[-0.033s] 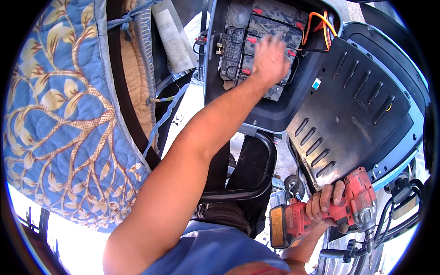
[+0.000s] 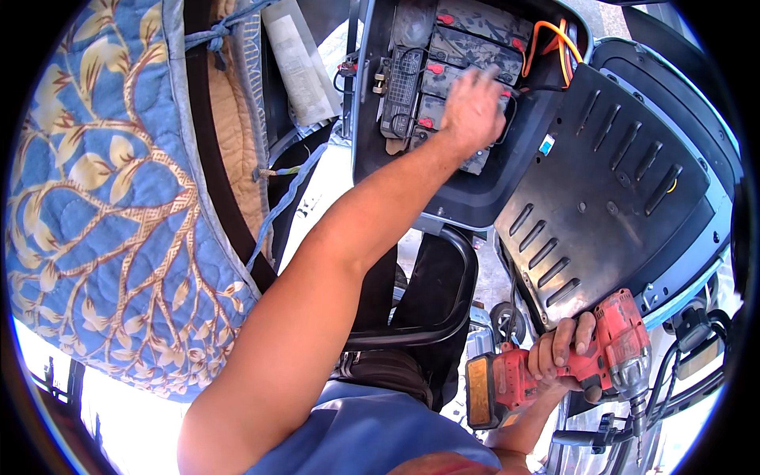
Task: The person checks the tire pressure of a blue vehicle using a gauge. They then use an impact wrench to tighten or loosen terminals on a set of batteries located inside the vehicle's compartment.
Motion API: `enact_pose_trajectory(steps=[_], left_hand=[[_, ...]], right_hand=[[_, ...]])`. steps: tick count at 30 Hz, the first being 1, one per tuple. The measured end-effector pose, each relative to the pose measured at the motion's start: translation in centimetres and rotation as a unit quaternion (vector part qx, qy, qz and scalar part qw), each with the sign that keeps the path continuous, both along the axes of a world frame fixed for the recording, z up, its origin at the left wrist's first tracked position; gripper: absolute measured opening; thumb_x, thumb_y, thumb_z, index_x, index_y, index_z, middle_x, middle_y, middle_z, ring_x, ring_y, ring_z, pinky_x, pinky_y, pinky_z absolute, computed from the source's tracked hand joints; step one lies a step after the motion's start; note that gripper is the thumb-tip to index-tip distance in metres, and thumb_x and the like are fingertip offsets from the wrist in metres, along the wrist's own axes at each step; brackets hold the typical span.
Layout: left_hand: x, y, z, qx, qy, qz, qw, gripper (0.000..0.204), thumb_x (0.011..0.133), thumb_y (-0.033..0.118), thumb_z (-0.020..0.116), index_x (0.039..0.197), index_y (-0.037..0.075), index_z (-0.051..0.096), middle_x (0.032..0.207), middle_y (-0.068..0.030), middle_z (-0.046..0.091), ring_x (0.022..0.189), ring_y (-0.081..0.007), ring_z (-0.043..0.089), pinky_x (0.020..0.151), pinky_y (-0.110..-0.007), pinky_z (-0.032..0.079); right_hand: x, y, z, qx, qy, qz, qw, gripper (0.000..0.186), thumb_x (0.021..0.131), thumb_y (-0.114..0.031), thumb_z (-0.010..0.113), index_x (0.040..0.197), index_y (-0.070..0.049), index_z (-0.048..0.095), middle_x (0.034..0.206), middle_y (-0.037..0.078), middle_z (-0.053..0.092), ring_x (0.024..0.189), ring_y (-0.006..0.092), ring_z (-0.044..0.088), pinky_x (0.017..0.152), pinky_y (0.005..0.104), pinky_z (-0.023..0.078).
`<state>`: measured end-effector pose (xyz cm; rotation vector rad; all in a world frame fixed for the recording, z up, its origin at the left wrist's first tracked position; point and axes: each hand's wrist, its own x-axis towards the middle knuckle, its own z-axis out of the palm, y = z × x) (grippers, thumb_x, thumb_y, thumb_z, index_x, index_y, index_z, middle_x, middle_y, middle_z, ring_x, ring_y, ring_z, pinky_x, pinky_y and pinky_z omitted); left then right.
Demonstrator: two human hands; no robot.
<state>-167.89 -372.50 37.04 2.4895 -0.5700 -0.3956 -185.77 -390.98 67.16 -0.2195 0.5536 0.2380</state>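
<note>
While my left hand (image 2: 473, 111) lies spread on the batteries (image 2: 443, 87), palm down and fingers loosely splayed, it grips nothing; it only rests on the dark casings, and I cannot tell which finger is on a terminal, if any. Directly under my palm and past my fingertips sit the grey battery blocks with their small red caps, packed tight inside the black compartment (image 2: 380, 158). Beyond my fingertips, a bundle of orange cables (image 2: 554, 43) loops over the compartment edge. Beside my wrist, toward my other arm, the black louvred cover panel (image 2: 602, 198) stands swung open, its slots facing me. On the far side of my forearm hangs the blue quilted cloth (image 2: 95, 206) with its gold branch pattern.

My right hand (image 2: 566, 352) is low and well apart from all that, wrapped firmly round the grip of the red impact driver (image 2: 554, 368), bit pointing down.

To do this well, I judge I should keep the fingers flat and feel along the casing rather than poke between terminals, stay off the red caps and the orange leads, and hold the driver pointed away until my left hand has found its spot.
</note>
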Motion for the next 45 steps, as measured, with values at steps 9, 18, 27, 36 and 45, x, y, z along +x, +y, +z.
enact_pose_trajectory(steps=[9,18,27,36,45], left_hand=[[-1.4,-1.8,-0.2,-0.011,0.098,-0.032,0.995,0.038,0.078,0.017,0.070,0.110,-0.001,0.063,0.152,-0.0202,0.043,0.109,-0.0354,0.064,0.094,-0.045,0.053],[0.9,-2.0,-0.1,0.128,0.122,-0.099,0.979,0.047,0.077,0.018,0.070,0.117,-0.003,0.058,0.157,-0.0265,0.033,0.095,-0.0340,0.071,0.079,-0.042,0.060],[-2.0,1.1,-1.8,0.002,0.046,-0.091,0.995,0.040,0.078,0.014,0.068,0.111,-0.004,0.055,0.154,-0.0288,0.036,0.094,-0.0355,0.071,0.078,-0.044,0.060],[-1.3,1.0,-0.3,0.051,0.107,-0.084,0.989,0.039,0.080,0.017,0.067,0.112,-0.002,0.056,0.153,-0.0214,0.041,0.092,-0.0348,0.071,0.078,-0.045,0.060],[-2.0,2.1,-0.8,0.052,0.084,0.008,0.995,0.042,0.081,0.021,0.068,0.116,0.000,0.059,0.148,-0.0264,0.043,0.092,-0.0378,0.071,0.080,-0.047,0.059]], right_hand=[[0.1,0.0,0.1,-0.008,0.000,0.010,1.000,0.067,0.066,-0.027,0.096,0.106,-0.009,0.045,0.088,0.012,0.057,0.065,0.0241,0.062,0.056,0.0391,0.052],[-0.1,-0.5,-0.5,0.022,-0.024,0.015,0.999,0.072,0.064,-0.031,0.098,0.108,-0.008,0.045,0.091,0.014,0.055,0.064,0.0250,0.059,0.058,0.0400,0.049],[-0.4,-0.6,-0.6,0.045,-0.026,0.005,0.999,0.074,0.062,-0.030,0.098,0.109,-0.007,0.045,0.091,0.015,0.054,0.065,0.0268,0.058,0.059,0.0415,0.048],[-0.1,-0.6,-0.7,0.012,-0.034,0.034,0.999,0.069,0.066,-0.029,0.096,0.108,-0.009,0.045,0.090,0.013,0.057,0.063,0.0236,0.060,0.057,0.0399,0.052],[-0.4,-0.9,-1.2,0.018,-0.055,0.040,0.998,0.072,0.064,-0.028,0.098,0.109,-0.007,0.046,0.089,0.015,0.056,0.065,0.0261,0.060,0.057,0.0413,0.050]])
